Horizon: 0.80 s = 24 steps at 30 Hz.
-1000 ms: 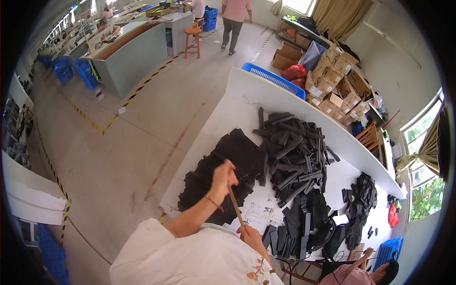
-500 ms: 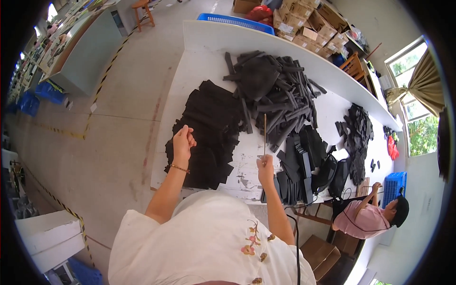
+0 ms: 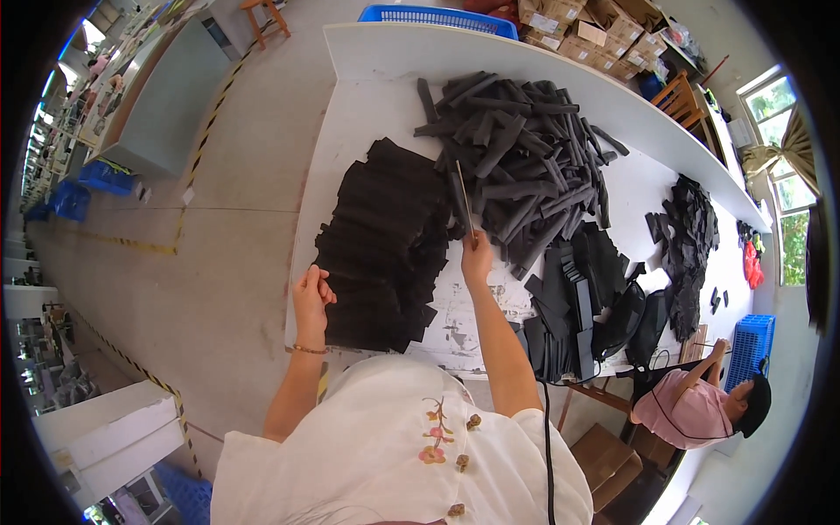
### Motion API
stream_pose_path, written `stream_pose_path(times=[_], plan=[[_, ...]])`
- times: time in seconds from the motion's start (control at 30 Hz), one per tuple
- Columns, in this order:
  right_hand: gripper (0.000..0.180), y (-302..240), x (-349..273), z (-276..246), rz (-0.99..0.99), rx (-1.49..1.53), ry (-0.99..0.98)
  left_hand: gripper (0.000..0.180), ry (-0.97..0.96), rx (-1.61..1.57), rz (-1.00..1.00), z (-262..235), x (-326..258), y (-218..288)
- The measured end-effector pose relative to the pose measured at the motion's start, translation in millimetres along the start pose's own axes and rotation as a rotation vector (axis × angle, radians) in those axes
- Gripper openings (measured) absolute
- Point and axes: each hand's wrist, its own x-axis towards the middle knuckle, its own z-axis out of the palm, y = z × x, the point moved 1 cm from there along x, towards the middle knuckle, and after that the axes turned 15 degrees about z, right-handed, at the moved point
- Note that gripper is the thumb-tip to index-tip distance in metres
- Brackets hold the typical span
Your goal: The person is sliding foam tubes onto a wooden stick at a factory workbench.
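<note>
My right hand (image 3: 477, 258) is closed round the lower end of a thin, straight stick (image 3: 465, 199). The stick points away from me, its far part lying over the left edge of a heap of rolled dark grey strips (image 3: 516, 166). My left hand (image 3: 311, 296) has its fingers curled in, and no object shows between them. It is at the near left edge of a broad layer of overlapping black fabric pieces (image 3: 376, 241). Both the layer and the heap lie on the white worktable (image 3: 354, 114).
To the right are stacked dark strips (image 3: 569, 306), black bags (image 3: 623, 324) and another black pile (image 3: 687, 254). A raised board (image 3: 525, 57) borders the table's far side. A person in pink (image 3: 691, 407) sits at right. A black cable (image 3: 548, 437) hangs beside my right arm.
My left hand has moved nearer and left, to the layer's edge. My right hand has moved farther away with the stick. A broad dark shape over the heap is gone, and rolled strips show there.
</note>
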Motion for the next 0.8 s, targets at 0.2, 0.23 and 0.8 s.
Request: stream_pose_path(times=[0.2,0.23,0.8], plan=[[0.024,-15,32,22,-0.131,-0.185,-0.029,0.03,0.001,0.077,0.057,7,-2,10],[0.025,-15,34,24,-0.114,-0.189,-0.053,0.031,-0.002,0.107,0.047,10,-4,13],[0.005,-114,-102,-96,-0.078,0.376,-0.681,0.035,-1.349,0.236,0.097,157,9,27]])
